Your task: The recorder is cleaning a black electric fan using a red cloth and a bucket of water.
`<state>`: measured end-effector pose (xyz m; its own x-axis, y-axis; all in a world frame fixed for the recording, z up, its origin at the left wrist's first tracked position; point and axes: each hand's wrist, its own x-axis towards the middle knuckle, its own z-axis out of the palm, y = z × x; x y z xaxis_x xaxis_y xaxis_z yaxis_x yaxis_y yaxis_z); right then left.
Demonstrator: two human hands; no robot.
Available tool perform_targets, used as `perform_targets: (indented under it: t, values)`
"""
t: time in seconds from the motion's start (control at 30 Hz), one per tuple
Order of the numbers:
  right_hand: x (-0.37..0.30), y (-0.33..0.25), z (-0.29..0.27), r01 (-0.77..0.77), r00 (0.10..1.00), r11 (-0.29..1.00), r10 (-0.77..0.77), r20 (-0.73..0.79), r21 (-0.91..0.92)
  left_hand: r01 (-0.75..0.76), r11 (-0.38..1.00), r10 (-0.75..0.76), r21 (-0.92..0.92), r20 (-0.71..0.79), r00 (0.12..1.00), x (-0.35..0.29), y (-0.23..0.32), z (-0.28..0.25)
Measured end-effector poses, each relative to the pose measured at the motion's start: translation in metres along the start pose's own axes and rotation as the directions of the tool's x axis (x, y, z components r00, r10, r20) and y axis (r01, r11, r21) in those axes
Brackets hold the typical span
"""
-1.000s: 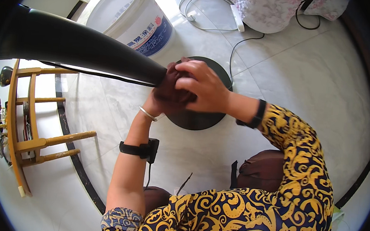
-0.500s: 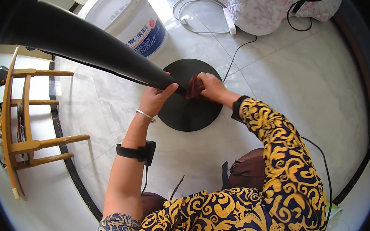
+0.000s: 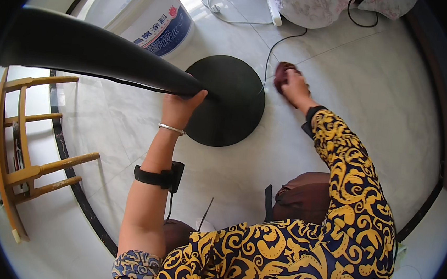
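A tall black column (image 3: 115,52) rises from a flat round black base (image 3: 230,119) on the floor in front of me. My left hand (image 3: 179,107) is wrapped round the column's lower end, thumb on top; its other fingers are hidden behind the column. Off the base to the right, my right hand (image 3: 296,90) grips a crumpled dark red cloth (image 3: 281,75), slightly blurred. A thin black cord (image 3: 269,51) runs from the base's right side toward the back.
A white and blue plastic bucket (image 3: 156,32) stands behind the column. A wooden stool (image 3: 36,171) is at the left. At the back, a white power strip (image 3: 274,10) with a looped cable lies by floral fabric (image 3: 318,8). Pale tiles (image 3: 343,86) cover the floor.
My right hand has moved right with the dark red cloth, away from the foot of the column. My left hand keeps its hold on the column. The whole view has shifted slightly.
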<state>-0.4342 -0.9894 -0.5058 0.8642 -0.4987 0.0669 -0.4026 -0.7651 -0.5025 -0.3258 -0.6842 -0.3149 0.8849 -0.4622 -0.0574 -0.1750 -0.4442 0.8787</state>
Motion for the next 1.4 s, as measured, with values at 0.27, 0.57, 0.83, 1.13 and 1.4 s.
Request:
perform_targets:
  t: [0.27, 0.57, 0.83, 1.13, 1.4]
  values:
    - [-0.06, -0.038, 0.001, 0.21, 0.821, 0.975, -0.215, 0.529, 0.07, -0.036, 0.995, 0.025, -0.088, -0.122, 0.992, -0.002, -0.003, -0.001]
    - [0.054, -0.032, 0.01, 0.041, 0.99, 0.916, -0.091, 0.107, 0.399, -0.027, 0.997, 0.014, -0.069, -0.176, 0.984, 0.004, -0.005, 0.01]
    - [0.075, -0.105, 0.022, 0.051, 0.931, 0.974, 0.033, 0.363, -0.22, -0.127, 0.992, 0.13, 0.029, -0.198, 0.971, -0.005, 0.005, 0.005]
    - [0.036, -0.041, 0.0, 0.296, 0.899, 0.953, -0.252, 0.358, -0.072, -0.076, 0.996, 0.071, -0.041, -0.104, 0.992, 0.002, 0.0, 0.006]
    - [-0.079, -0.045, -0.032, 0.67, 0.467, 0.714, -0.619, 0.632, 0.204, -0.106, 0.98, 0.138, -0.169, 0.193, 0.971, 0.001, -0.018, -0.043]
